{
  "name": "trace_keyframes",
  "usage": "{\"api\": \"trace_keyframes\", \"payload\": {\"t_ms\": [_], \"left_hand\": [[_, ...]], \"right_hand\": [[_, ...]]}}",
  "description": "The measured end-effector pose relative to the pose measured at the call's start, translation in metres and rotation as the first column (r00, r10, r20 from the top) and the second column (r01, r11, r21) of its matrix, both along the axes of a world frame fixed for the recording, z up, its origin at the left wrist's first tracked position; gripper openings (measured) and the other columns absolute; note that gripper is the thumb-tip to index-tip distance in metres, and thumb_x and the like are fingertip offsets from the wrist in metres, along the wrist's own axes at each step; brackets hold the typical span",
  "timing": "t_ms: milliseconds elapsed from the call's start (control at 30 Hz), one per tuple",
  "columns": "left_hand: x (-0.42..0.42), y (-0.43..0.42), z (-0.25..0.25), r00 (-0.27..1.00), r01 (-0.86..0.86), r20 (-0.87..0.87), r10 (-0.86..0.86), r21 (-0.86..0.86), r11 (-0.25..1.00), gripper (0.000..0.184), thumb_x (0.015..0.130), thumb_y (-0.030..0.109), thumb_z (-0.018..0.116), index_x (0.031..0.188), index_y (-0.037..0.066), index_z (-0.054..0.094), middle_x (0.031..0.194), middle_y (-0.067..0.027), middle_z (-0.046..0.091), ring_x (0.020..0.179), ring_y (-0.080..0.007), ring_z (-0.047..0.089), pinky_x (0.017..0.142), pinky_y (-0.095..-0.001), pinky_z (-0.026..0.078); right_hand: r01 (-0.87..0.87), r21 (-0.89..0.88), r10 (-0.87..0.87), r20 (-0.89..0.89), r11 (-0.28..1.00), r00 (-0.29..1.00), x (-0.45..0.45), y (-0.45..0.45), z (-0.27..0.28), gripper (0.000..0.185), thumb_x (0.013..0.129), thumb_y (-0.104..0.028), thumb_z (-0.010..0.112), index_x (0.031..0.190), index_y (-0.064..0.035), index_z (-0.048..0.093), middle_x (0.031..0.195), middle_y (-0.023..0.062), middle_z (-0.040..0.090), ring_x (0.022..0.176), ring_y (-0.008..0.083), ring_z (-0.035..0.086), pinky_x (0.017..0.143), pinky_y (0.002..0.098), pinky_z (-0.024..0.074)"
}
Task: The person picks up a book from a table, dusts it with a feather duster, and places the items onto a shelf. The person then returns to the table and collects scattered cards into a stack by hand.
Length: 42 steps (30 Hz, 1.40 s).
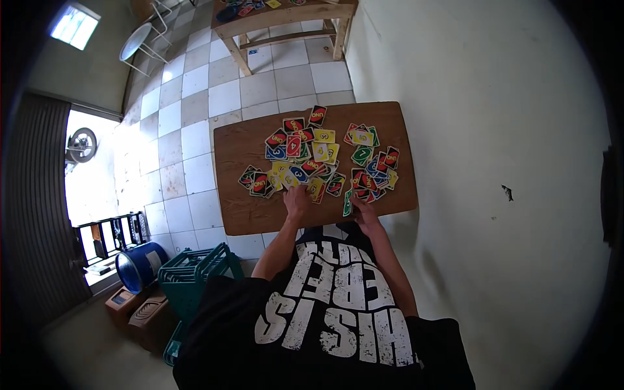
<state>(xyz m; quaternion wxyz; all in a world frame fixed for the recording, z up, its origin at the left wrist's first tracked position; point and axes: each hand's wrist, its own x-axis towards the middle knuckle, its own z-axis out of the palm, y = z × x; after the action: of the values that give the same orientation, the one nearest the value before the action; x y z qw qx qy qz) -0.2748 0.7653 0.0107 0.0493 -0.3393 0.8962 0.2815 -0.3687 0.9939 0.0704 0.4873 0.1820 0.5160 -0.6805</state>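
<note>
Many UNO cards lie loosely heaped on a brown wooden table (pixel 250 218), some face up and some showing their black-and-red backs. My left hand (pixel 297 200) reaches onto the near edge of the larger heap, its fingertips resting on yellow cards (pixel 278 175) beside a blue card (pixel 298 174). At the near right, my right hand (pixel 364 213) is closed on a green card (pixel 348 203), just below a smaller pile with a black-backed card (pixel 359 176) on it. Its fingertips are partly hidden.
A pale wall (pixel 481 162) runs close along the table's right side. Beyond it stands another wooden table (pixel 286 23) with cards on it. Stacked green plastic chairs (pixel 195 273), a blue drum (pixel 140 266) and brown boxes (pixel 151 318) are at the lower left.
</note>
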Motion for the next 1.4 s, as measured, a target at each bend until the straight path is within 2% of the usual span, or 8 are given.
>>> {"api": "trace_keyframes", "payload": {"t_ms": [333, 433, 533, 633, 733, 1033, 1233, 1400], "left_hand": [[0.021, -0.027, 0.019, 0.954, -0.293, -0.038, 0.297, 0.091, 0.952, 0.026, 0.086, 0.031, 0.065, 0.105, 0.013, 0.070, 0.095, -0.0146, 0.069, 0.090, -0.0345, 0.066, 0.078, -0.0477, 0.051], [0.022, -0.035, 0.031, 0.958, -0.274, -0.045, 0.283, 0.144, 0.951, 0.025, 0.087, 0.028, 0.063, 0.105, 0.013, 0.071, 0.097, -0.0152, 0.070, 0.087, -0.0360, 0.067, 0.076, -0.0446, 0.051], [0.009, -0.036, 0.033, 0.958, -0.202, -0.107, 0.265, 0.401, 0.894, 0.025, 0.089, 0.023, 0.062, 0.105, 0.007, 0.071, 0.091, -0.0142, 0.072, 0.080, -0.0288, 0.068, 0.071, -0.0370, 0.051], [-0.010, -0.022, 0.072, 0.942, -0.111, -0.159, 0.296, 0.685, 0.720, 0.033, 0.086, 0.023, 0.070, 0.106, -0.003, 0.070, 0.090, -0.0129, 0.072, 0.081, -0.0134, 0.066, 0.072, -0.0274, 0.050], [-0.023, -0.005, 0.070, 0.935, -0.004, -0.221, 0.278, 0.777, 0.630, 0.032, 0.089, 0.024, 0.067, 0.101, -0.006, 0.068, 0.079, -0.0096, 0.070, 0.072, -0.0100, 0.060, 0.064, -0.0289, 0.048], [-0.029, 0.007, 0.125, 0.933, 0.134, -0.355, 0.060, 0.496, 0.858, 0.041, 0.084, 0.028, 0.073, 0.120, 0.011, 0.061, 0.071, -0.0103, 0.066, 0.058, -0.0200, 0.064, 0.054, -0.0344, 0.047], [-0.025, 0.001, 0.149, 0.965, 0.146, -0.260, -0.030, 0.441, 0.886, 0.036, 0.085, 0.023, 0.073, 0.118, 0.012, 0.062, 0.076, -0.0096, 0.067, 0.069, -0.0213, 0.065, 0.061, -0.0353, 0.048], [-0.025, -0.009, 0.142, 0.898, 0.230, -0.418, -0.138, 0.180, 0.956, 0.039, 0.083, 0.025, 0.073, 0.117, 0.008, 0.063, 0.092, -0.0122, 0.067, 0.082, -0.0242, 0.065, 0.070, -0.0369, 0.049]], "right_hand": [[-0.138, -0.060, 0.135, -0.052, 0.989, 0.989, -0.011, -0.040, -0.005, 0.033, 0.088, -0.031, 0.071, 0.111, -0.0090, 0.065, 0.097, -0.0004, 0.068, 0.084, 0.0114, 0.065, 0.076, 0.0284, 0.0529], [-0.142, -0.102, 0.139, -0.031, 0.985, 0.990, -0.015, -0.045, -0.008, 0.035, 0.088, -0.031, 0.070, 0.114, -0.0088, 0.065, 0.100, 0.0000, 0.068, 0.086, 0.0120, 0.065, 0.079, 0.0301, 0.0523], [-0.093, -0.173, 0.094, -0.003, 0.981, 0.996, -0.017, -0.047, -0.018, 0.034, 0.088, -0.030, 0.070, 0.115, -0.0093, 0.064, 0.102, 0.0009, 0.068, 0.091, 0.0137, 0.064, 0.084, 0.0332, 0.0511], [-0.035, -0.241, 0.035, -0.003, 0.970, 0.999, -0.016, -0.050, -0.013, 0.029, 0.089, -0.026, 0.068, 0.113, -0.0104, 0.064, 0.104, 0.0013, 0.067, 0.094, 0.0155, 0.064, 0.087, 0.0356, 0.0498], [0.004, -0.330, -0.009, -0.013, 0.944, 1.000, -0.015, -0.056, -0.002, 0.024, 0.090, -0.024, 0.066, 0.110, -0.0119, 0.063, 0.105, 0.0012, 0.067, 0.096, 0.0159, 0.064, 0.087, 0.0358, 0.0487], [0.088, -0.426, -0.080, 0.037, 0.901, 0.996, -0.014, -0.059, 0.007, 0.021, 0.092, -0.024, 0.065, 0.109, -0.0116, 0.062, 0.105, 0.0007, 0.067, 0.095, 0.0138, 0.064, 0.084, 0.0327, 0.0505], [0.079, -0.444, -0.078, 0.020, 0.892, 0.997, -0.015, -0.065, 0.013, 0.021, 0.092, -0.022, 0.065, 0.109, -0.0099, 0.062, 0.103, 0.0008, 0.067, 0.092, 0.0134, 0.065, 0.082, 0.0301, 0.0512], [0.081, -0.427, -0.085, 0.010, 0.900, 0.996, -0.014, -0.077, 0.018, 0.021, 0.093, -0.021, 0.064, 0.110, -0.0097, 0.062, 0.101, 0.0009, 0.067, 0.088, 0.0116, 0.064, 0.077, 0.0268, 0.0516]]}}
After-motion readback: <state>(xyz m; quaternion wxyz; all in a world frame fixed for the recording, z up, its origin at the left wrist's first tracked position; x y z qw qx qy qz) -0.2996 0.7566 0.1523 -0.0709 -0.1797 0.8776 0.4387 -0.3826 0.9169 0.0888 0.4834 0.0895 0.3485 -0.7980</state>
